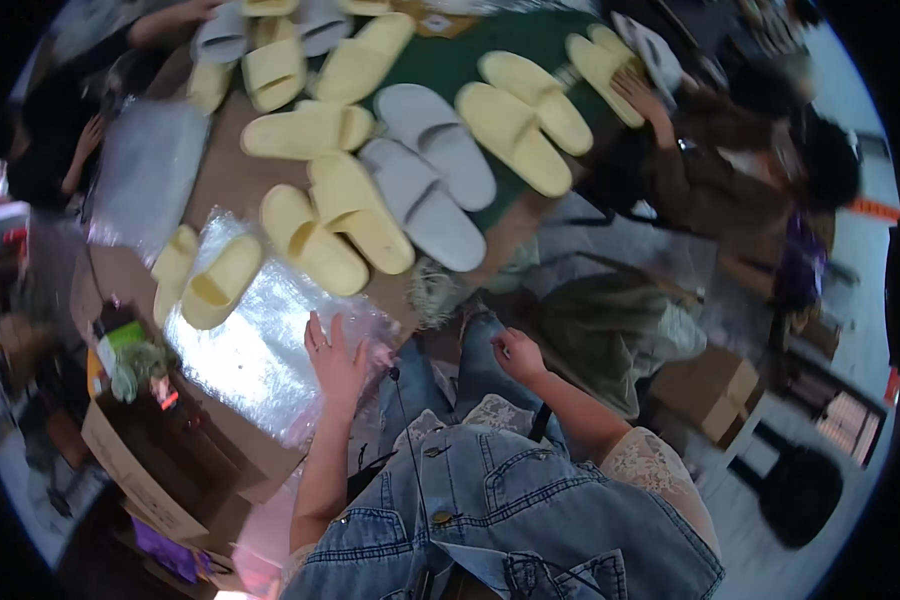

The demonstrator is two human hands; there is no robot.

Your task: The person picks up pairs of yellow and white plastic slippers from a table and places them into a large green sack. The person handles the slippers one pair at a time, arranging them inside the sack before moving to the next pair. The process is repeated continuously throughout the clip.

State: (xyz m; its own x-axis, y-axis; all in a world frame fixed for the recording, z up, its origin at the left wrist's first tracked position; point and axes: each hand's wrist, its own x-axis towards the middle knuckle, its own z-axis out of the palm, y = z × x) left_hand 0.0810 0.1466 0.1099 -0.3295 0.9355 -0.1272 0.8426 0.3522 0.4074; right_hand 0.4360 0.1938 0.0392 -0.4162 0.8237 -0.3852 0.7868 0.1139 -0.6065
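My left hand [336, 362], fingers spread and holding nothing, is at the near edge of a stack of clear plastic bags [245, 350]. My right hand [518, 356] hovers above my lap with its fingers curled in and nothing visible in them. A yellow slipper [222, 282] lies on the bags, with another yellow slipper [174, 262] beside it. Just beyond my left hand, a pair of yellow slippers [315, 240] leans together. To their right rests a pair of grey slippers [425, 205], and farther right another yellow pair [515, 135].
More slippers [273, 70] cover the far table around a green mat [435, 60]. At right, a co-worker's hand [642, 95] touches yellow slippers; another person's hand [88, 140] is by plastic sheets [150, 165] at left. An open cardboard box [160, 470] stands lower left, a closed box [705, 395] at right.
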